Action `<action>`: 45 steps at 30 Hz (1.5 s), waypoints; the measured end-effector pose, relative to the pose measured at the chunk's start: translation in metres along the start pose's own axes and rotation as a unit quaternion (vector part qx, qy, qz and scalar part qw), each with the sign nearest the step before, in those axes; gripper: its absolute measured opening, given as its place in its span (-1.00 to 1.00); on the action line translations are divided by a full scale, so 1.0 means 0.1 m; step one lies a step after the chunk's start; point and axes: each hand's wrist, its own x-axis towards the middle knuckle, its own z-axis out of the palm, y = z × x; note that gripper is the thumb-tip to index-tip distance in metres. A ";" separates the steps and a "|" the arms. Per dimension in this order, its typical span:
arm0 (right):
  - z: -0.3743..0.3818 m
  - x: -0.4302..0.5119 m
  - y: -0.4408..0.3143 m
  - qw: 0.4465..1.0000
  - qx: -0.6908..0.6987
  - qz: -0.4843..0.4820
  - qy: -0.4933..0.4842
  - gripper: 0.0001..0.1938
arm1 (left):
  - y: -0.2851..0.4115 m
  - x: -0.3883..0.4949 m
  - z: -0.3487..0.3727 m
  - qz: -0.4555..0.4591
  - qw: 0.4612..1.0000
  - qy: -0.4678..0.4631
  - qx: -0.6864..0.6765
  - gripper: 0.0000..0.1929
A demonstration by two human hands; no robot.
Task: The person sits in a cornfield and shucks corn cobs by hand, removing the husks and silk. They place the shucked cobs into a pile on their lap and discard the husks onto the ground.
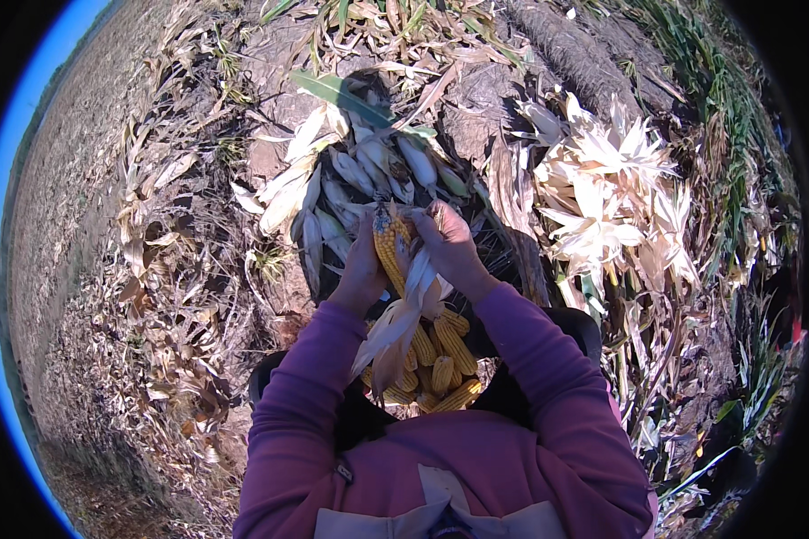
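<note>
My left hand (363,273) grips a partly bared ear of corn (390,252) from its left side. Yellow kernels show, and the tip looks dark and mouldy. On the right, my right hand (453,246) pinches the dry husk (418,286) close to the tip. Pale husk leaves hang down from the ear toward my lap. Below them, several bare yellow corn cobs (452,347) lie heaped between my legs. Just beyond my hands is a pile of unhusked corn ears (354,172), partly in my shadow.
A long green leaf (337,94) lies across the far side of the unhusked pile. To the right sits a heap of pale empty husks (607,182). Dry leaf litter (168,269) covers the ground on the left. Green stalks (721,121) line the far right.
</note>
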 end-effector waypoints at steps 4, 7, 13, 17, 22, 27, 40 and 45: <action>-0.13 0.14 0.05 0.978 0.185 0.051 0.084 -0.83 | -0.03 -0.03 -0.08 0.077 0.971 0.062 0.218 -0.40; -0.14 0.22 -0.18 0.972 0.187 0.053 0.135 -0.81 | 0.00 -0.12 -0.04 0.149 0.950 0.040 0.272 -0.43; -0.01 0.10 -0.04 0.994 0.108 -0.012 0.014 -0.92 | 0.05 -0.09 0.18 0.204 0.940 -0.050 0.269 -0.58; 0.04 0.10 -0.11 0.997 0.008 -0.077 -0.013 -0.96 | 0.05 -0.14 0.26 0.195 0.957 -0.007 0.216 -0.65; -0.06 0.10 -0.28 0.979 -0.160 -0.122 -0.022 -0.86 | 0.34 -0.06 -0.21 0.245 0.926 0.068 0.279 -0.69; -0.05 0.03 -0.28 0.980 -0.143 -0.024 -0.134 -0.80 | 0.83 -0.14 -0.30 0.405 0.897 0.128 0.127 -0.55; 0.45 0.00 0.10 0.841 -0.484 -0.110 -0.215 -0.78 | 1.40 -0.63 -0.54 0.514 0.819 0.184 0.176 -0.79; 0.75 -0.03 0.67 0.847 -0.453 -0.053 -0.274 -0.82 | 1.86 -1.06 -0.91 0.588 0.744 0.255 0.187 -0.77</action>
